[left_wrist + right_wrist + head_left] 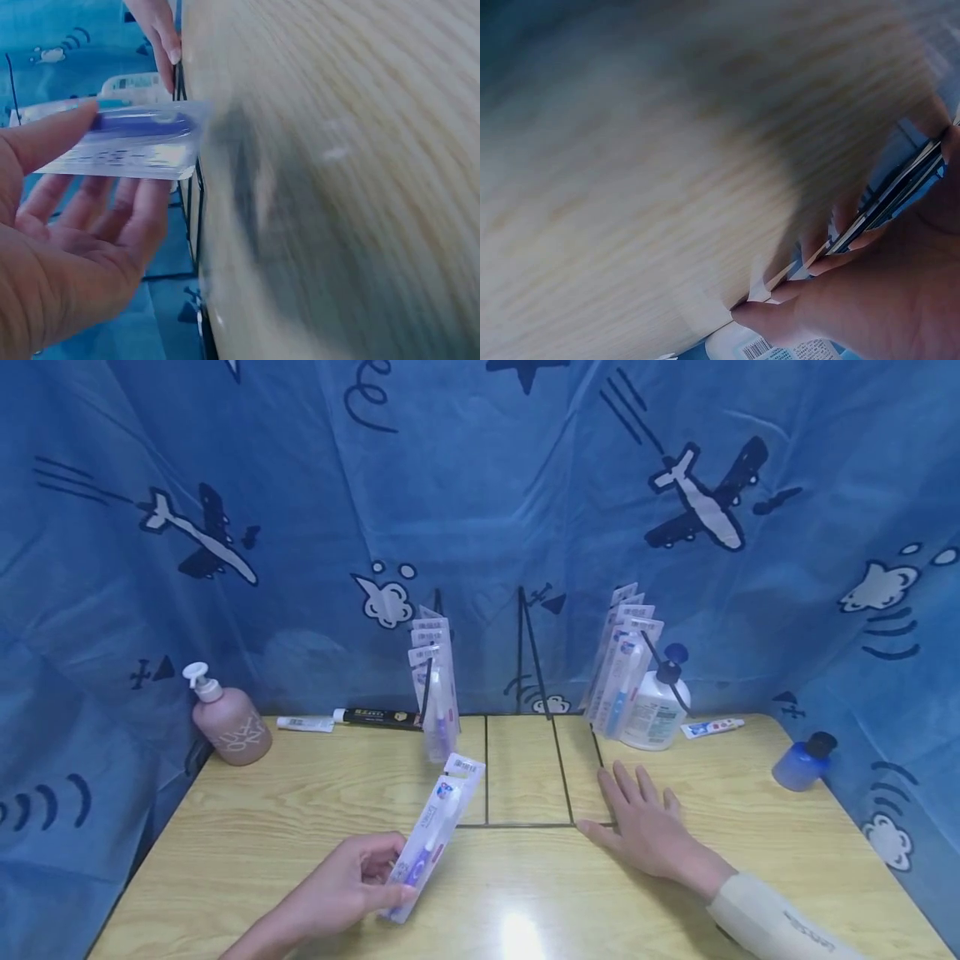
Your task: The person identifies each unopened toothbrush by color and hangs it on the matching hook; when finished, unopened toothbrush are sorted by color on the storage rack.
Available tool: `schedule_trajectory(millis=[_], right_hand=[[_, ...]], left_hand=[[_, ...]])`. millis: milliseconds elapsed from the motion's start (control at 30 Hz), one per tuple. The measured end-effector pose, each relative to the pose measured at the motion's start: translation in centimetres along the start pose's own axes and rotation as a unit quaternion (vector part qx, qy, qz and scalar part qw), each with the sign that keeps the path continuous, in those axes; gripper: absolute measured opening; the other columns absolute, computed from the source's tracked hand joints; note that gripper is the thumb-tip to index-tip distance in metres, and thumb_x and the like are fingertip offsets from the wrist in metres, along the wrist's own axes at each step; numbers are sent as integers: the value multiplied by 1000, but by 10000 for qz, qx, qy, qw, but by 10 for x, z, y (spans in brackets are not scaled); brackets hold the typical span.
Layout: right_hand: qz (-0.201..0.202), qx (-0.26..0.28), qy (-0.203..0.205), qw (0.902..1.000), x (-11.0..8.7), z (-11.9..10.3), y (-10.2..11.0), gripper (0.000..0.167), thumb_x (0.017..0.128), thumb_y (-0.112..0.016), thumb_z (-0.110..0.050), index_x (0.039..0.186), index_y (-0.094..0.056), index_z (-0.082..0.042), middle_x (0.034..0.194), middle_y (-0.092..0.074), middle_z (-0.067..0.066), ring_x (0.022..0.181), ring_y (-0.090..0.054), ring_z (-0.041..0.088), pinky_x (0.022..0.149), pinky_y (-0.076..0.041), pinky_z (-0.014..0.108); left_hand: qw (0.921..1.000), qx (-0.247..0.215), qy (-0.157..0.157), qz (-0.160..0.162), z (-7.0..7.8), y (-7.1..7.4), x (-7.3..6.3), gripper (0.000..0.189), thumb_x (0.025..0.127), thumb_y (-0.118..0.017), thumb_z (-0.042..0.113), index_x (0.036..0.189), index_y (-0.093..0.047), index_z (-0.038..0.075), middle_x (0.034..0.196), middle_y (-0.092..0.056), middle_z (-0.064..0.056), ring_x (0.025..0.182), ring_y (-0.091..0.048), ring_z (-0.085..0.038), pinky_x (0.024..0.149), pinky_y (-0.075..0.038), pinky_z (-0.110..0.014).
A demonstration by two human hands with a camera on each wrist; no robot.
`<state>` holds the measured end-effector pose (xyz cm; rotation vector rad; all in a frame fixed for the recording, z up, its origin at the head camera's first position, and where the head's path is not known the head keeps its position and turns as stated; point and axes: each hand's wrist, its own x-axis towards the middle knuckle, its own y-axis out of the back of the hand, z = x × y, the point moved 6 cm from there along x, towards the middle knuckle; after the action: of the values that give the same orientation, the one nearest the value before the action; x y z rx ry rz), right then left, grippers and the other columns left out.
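My left hand (348, 881) pinches the lower end of a packaged toothbrush (431, 839) with a purple handle, tilted above the table. In the left wrist view, the thumb presses on the clear pack (146, 139), with fingers beneath. My right hand (647, 827) rests with spread fingers on the table, at the right side of a black wire rack's base (525, 825). Several packaged toothbrushes hang on the rack's left (435, 685) and several more on its right (621, 672). The right wrist view shows that hand (877, 300) against the wood, its fingertips by the thin black wires.
A pink pump bottle (232, 727), a small white tube (305, 724) and a black toothpaste box (378, 717) stand or lie at back left. Behind the right packs is a white pump bottle (654, 714). A small tube (712, 727) and blue bottle (802, 764) are farther right.
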<state>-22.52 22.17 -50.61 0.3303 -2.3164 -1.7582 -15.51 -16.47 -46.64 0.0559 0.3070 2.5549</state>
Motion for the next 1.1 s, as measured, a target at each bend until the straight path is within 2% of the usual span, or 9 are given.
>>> schedule_trajectory(millis=[167, 300, 533, 633, 900, 1100], right_hand=[[13, -15, 0, 10000, -1, -1, 1, 93, 107, -56, -67, 168, -36, 1, 172, -28, 31, 154, -23, 63, 110, -21, 90], [-1, -42, 9, 10000, -1, -2, 2, 93, 107, -56, -66, 167, -36, 2, 171, -29, 32, 154, -24, 63, 109, -22, 90], [-23, 18, -1, 10000, -1, -2, 3, 93, 107, -55, -67, 168, -36, 1, 172, -28, 31, 154, -22, 63, 110, -20, 90], [-13, 29, 2, 10000, -1, -3, 2, 93, 107, -55, -67, 167, -36, 2, 172, -28, 32, 154, -22, 63, 110, -20, 90], [-33, -28, 2, 10000, 0, -4, 3, 93, 107, -55, -67, 167, -36, 2, 171, -28, 32, 154, -24, 63, 110, -22, 90], [-30, -16, -3, 10000, 0, -3, 4, 93, 107, -55, -67, 167, -36, 2, 171, -28, 32, 154, -23, 63, 110, -21, 90]], left_hand=[[9987, -7, -465, 217, 15, -9, 6, 23, 95, -81, 1, 118, -76, 1, 110, -78, -14, 96, -76, -24, 83, -65, -38], [9973, -141, -567, 451, 25, -12, 13, 26, 97, -80, 4, 123, -75, 1, 118, -77, -15, 99, -77, -26, 85, -65, -39], [9908, -303, -905, 963, 37, -11, 22, 27, 96, -81, 2, 122, -74, -1, 123, -78, -16, 104, -77, -28, 89, -64, -42], [9897, -470, -875, 1033, 36, -11, 23, 28, 95, -82, 1, 121, -73, -1, 122, -78, -16, 104, -77, -30, 91, -63, -43], [9875, -570, -812, 1227, 30, -4, 26, 30, 94, -83, 1, 121, -73, -3, 118, -79, -16, 101, -77, -30, 89, -63, -42], [9870, -761, -535, 1311, 18, 2, 37, 39, 94, -84, 1, 129, -70, -7, 123, -77, -20, 106, -77, -29, 91, -63, -40]])
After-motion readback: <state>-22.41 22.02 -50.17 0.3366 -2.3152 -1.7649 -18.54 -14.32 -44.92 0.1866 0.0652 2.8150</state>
